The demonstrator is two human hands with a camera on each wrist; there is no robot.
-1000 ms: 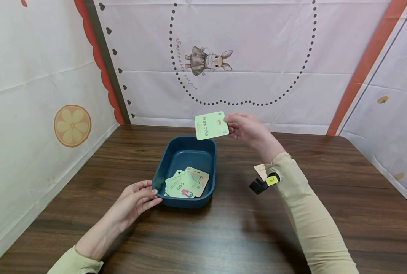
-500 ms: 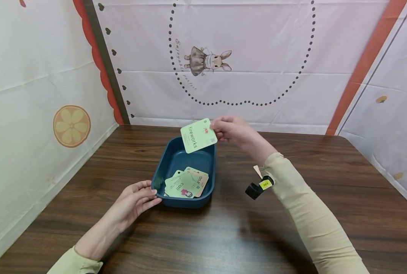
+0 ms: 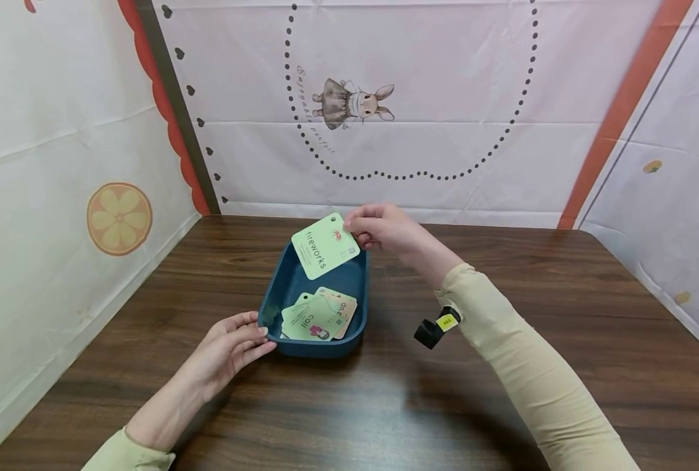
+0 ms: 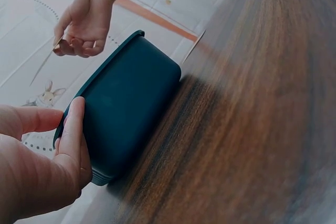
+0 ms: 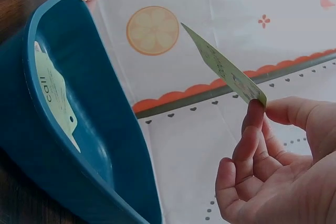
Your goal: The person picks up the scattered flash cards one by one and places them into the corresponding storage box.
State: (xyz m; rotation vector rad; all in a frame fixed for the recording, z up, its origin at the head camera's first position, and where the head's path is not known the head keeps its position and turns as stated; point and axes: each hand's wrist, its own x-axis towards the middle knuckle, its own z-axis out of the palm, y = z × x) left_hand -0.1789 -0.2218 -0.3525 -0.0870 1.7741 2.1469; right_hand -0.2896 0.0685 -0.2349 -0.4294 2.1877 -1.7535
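A pale green flash card [image 3: 316, 252] printed "fireworks" hangs tilted over the far end of a dark blue bin [image 3: 320, 350]. My right hand [image 3: 382, 229] pinches it by one edge between thumb and fingers; the right wrist view shows the card [image 5: 223, 69] almost edge-on. With thumb and fingers my left hand [image 3: 225, 353] grips the bin's near left corner at the rim, as the left wrist view also shows. Inside the bin, a green "call" card [image 3: 308, 320] overlaps other green and peach cards near the front. Parts of those lower cards are hidden.
The bin stands on a dark wood-grain table [image 3: 349, 412]. Behind it and at both sides hangs a printed white cloth [image 3: 443, 144] with a rabbit figure. A black strap mount [image 3: 434, 328] with a yellow label juts from the right wrist.
My right hand has moved left and down with the fireworks card, bringing it over the bin. A pale card corner beside the right wrist is now covered. The left hand stays put.
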